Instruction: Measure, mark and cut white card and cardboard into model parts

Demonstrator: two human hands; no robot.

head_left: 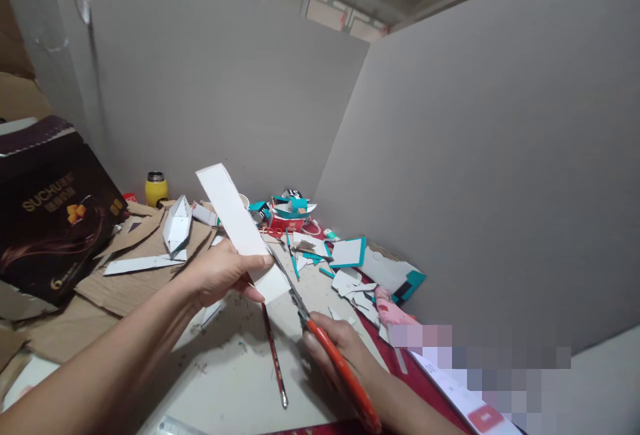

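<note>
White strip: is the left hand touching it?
Touching. The head view shows it plainly: the left hand has its grip on the white strip, thumb pressed across the strip's front face.

We're on one head-worn cam, looking forward and down across the table (220, 381). Left hand (227, 271) and right hand (347, 333) sit close in, below frame centre. View's wide and tilted; we get grey panels (220, 75) farther off, ahead and to the right, filling most of the upper frame
</note>
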